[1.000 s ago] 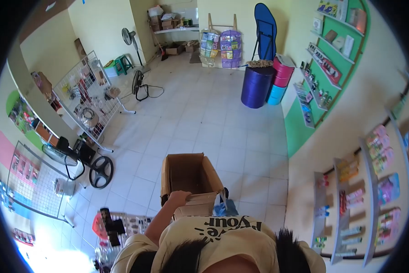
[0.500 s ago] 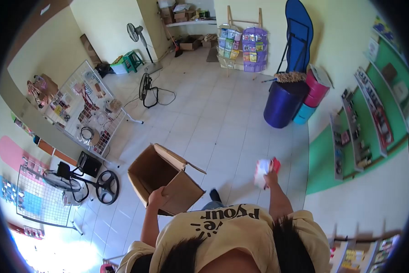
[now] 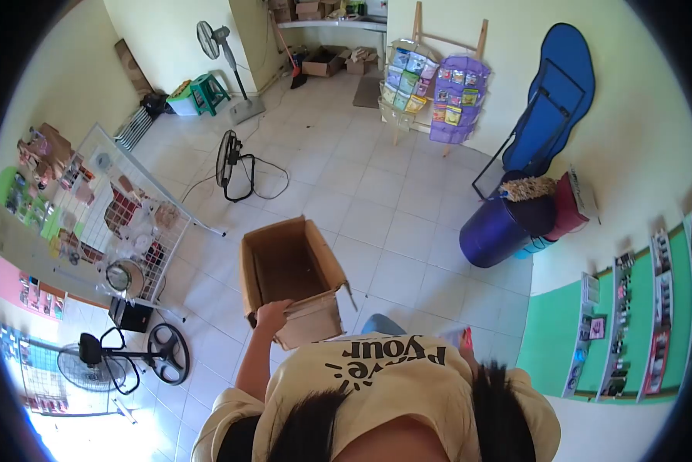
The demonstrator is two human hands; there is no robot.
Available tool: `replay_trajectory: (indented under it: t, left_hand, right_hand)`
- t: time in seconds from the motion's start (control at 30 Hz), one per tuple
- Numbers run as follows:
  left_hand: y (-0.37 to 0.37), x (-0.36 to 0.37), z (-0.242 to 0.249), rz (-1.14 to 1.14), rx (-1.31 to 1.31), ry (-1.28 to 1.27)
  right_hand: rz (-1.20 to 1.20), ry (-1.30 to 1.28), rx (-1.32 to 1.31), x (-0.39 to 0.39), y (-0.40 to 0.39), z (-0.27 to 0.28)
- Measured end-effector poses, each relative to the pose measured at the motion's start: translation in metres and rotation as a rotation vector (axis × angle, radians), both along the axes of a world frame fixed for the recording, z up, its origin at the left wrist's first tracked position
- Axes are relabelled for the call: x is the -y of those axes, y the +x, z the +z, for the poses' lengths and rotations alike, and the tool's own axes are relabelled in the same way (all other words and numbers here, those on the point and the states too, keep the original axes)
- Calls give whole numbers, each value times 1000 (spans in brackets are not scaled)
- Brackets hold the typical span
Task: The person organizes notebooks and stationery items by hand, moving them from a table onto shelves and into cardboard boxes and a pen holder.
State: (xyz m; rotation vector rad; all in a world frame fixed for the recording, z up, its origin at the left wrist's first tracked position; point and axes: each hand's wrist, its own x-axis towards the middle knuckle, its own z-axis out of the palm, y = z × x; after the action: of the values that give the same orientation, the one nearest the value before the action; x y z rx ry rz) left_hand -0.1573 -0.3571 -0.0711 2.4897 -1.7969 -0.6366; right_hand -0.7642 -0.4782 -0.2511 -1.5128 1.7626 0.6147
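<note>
An open-topped cardboard box (image 3: 307, 327) hangs in front of me at the left, its flaps folded outward. I see no contents in the visible part of its inside. My left hand (image 3: 273, 315) is closed over the near rim of the box. Low at my right side, a small pink-and-white packet (image 3: 467, 336) pokes out past my shirt. Beside it, my right hand (image 3: 467, 350) is mostly covered by the shirt, with its fingers hidden around the packet.
A floor fan (image 3: 234, 165) with a trailing cord stands ahead. A wire display rack (image 3: 145, 231) and a fallen stand fan (image 3: 122, 356) are at left. At right are a purple bin (image 3: 488, 235), a folded blue ironing board (image 3: 557, 100) and wall shelves (image 3: 619, 331).
My view has turned and the room appears tilted. The box sits farther right in view with its opening more upright. My right hand with the packet has drawn back toward my body, behind the shirt.
</note>
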Motion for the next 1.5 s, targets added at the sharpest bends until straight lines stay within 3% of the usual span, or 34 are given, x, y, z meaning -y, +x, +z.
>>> replay_trajectory:
  t: [0.13,0.3,0.4,0.53,0.57,0.63,0.7,0.8,0.83,0.87,0.93,1.2,1.33,1.5]
  left_hand:
    - [58,128,-17,-90,-51,25]
    - [125,273,-32,-127,-99,44]
    - [163,349,-24,-102,-78,81]
    - [265,462,-8,-38,-125,-217]
    - [280,492,22,-22,-194,-223]
    - [317,548,35,1,-205,-219]
    - [354,604,33,5,-202,-219]
    - [398,690,35,41,-83,-201]
    - [424,718,19,12,-29,-225]
    - [448,745,-1,-14,19,-247]
    - [473,799,16,-20,-37,-184]
    - [582,1037,-21,-195,-86,-134]
    - [618,1162,-37,-293,-100,-117]
    - [657,1328,-45,-330,-91,-72]
  right_hand:
    - [-108,130,-49,38,27,12]
    - [-103,95,-1,186,115,-12]
    - [-19,-95,103,308,193,-21]
    - [96,-671,374,502,335,-15]
    - [52,-761,431,559,377,-7]
    - [-210,-702,552,671,465,30]
    - [-301,-697,672,747,537,71]
    - [-358,-753,791,829,605,74]
    - [-274,-798,848,853,610,36]
    - [-218,-815,698,850,626,71]
    - [-147,-557,442,861,639,82]
    - [-17,-3,95,914,613,24]
    - [-101,127,11,988,634,-3]
    - [-125,88,38,1148,701,-29]
